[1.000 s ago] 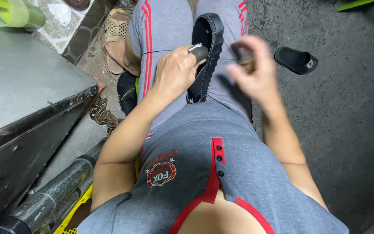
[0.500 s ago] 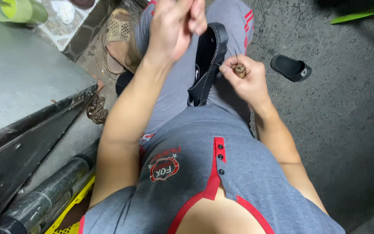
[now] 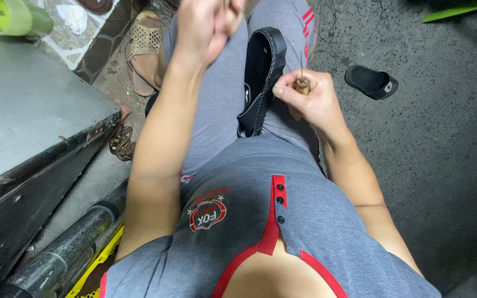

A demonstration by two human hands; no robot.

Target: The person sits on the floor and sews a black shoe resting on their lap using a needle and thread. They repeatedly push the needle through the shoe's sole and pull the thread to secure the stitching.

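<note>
A black sandal (image 3: 263,77) stands on its edge between my thighs, its stitched rim facing my right hand. My right hand (image 3: 313,102) rests against that rim and grips a small awl (image 3: 303,84) by its wooden handle, the thin needle pointing up. My left hand (image 3: 208,22) is raised above my left knee and clenched into a fist. The thin thread it pinched earlier is too fine to make out now.
A second black sandal (image 3: 371,81) lies on the grey concrete floor (image 3: 443,165) to the right. A grey metal box (image 3: 28,121) fills the left side, with a green tape roll (image 3: 12,16) behind it. A dark cylinder (image 3: 56,259) lies below.
My left hand rose from the sandal's rim to the top of the view, clenched. My right hand came in from a blurred swing and settled against the sandal with the awl.
</note>
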